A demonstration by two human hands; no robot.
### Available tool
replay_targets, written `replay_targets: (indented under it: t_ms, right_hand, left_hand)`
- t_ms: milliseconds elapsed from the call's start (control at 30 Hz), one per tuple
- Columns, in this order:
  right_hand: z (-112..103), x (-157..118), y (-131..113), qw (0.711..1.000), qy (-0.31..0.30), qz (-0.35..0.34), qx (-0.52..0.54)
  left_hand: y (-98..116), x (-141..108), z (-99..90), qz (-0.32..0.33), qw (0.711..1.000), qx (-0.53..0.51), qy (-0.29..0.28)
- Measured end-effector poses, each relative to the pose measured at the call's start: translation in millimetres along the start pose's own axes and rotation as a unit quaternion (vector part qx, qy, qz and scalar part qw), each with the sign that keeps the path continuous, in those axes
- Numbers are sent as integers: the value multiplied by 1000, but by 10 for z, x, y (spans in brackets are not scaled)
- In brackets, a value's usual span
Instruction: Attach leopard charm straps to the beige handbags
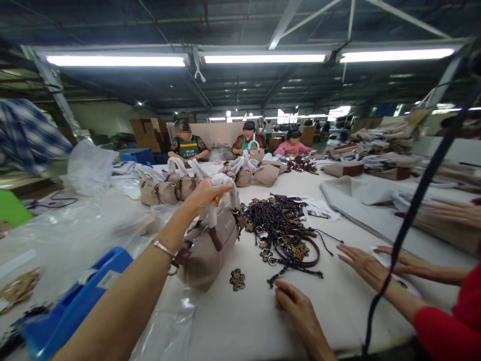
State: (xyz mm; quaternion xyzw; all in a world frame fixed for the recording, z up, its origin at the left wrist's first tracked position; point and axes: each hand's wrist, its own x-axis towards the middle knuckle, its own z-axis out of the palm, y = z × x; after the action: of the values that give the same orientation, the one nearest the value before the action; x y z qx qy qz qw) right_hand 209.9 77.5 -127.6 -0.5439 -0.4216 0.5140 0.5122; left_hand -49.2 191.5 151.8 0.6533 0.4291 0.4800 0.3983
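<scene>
My left hand (210,193) is closed around the white-wrapped handles of a beige handbag (210,250), which tilts on the table. Brown trim shows at the bag's side. My right hand (298,306) hovers low at the table's near side with its fingers curled together; whatever they may hold is hidden. Just beyond its fingertips lie the ends of black braided cords. These belong to a heap of black cord straps (278,215) with leopard-print flower charms and metal rings. One loose leopard-print flower charm (237,280) lies between the bag and my right hand.
Beside me at the right, a co-worker's hands (368,265) rest over the table. A dark hanging cord (417,205) crosses that side. A blue plastic bin (78,301) and clear plastic sheeting lie left. More handbags (161,193) stand farther back, with several people working across the table.
</scene>
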Motion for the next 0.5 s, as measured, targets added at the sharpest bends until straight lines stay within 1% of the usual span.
replay_targets:
  t_ms: [33,67,100,167,233,333,400,500]
  right_hand:
    - [-43,14,-25,1000,7,-2,-6]
    - [-79,20,-59,1000,14,-7,-17]
    - [-105,20,-98,999,19,-15,-33]
    - [-109,11,-177,995,17,-50,-84]
    - [-28,10,-235,983,-8,-105,-151]
    - [255,41,-280,946,-63,-166,-270]
    - [521,83,-297,917,-93,-175,-347]
    - [920,171,-316,880,-118,-175,-425]
  left_hand:
    - [56,-10,-5,11,999,39,-21]
    - [108,-14,-8,20,996,76,-30]
    - [154,-11,-11,29,993,110,-26]
    - [223,16,-27,52,985,164,9]
    - [264,58,-59,74,976,201,47]
    - [303,98,-104,107,956,267,54]
    - [331,91,-112,126,938,316,65]
    - [368,43,-107,129,913,370,116]
